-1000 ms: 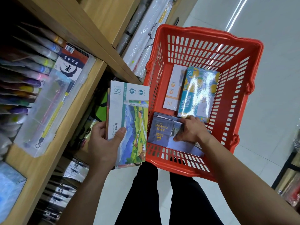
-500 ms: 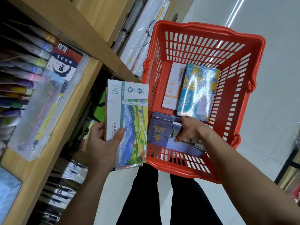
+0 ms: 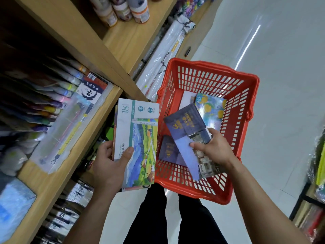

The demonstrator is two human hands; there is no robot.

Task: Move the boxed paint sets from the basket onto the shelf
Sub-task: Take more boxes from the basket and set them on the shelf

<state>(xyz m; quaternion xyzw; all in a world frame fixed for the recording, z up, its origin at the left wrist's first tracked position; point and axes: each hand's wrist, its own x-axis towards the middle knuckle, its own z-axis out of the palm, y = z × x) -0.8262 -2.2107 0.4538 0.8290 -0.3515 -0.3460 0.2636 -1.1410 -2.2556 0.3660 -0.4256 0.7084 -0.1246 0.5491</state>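
In right grip (image 3: 213, 148), navy box (image 3: 184, 124) tilts above basket (image 3: 211, 65).

The wooden shelf (image 3: 56, 178) runs just left of the left hand (image 3: 109, 164). On it, a clear plastic case (image 3: 70, 127) lies above-left of that hand, and a blue packet (image 3: 14, 205) sits further left and lower down.

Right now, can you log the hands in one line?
left hand: holds landscape box | right hand: holds navy box over basket | in basket: second navy box, citrus box, white box
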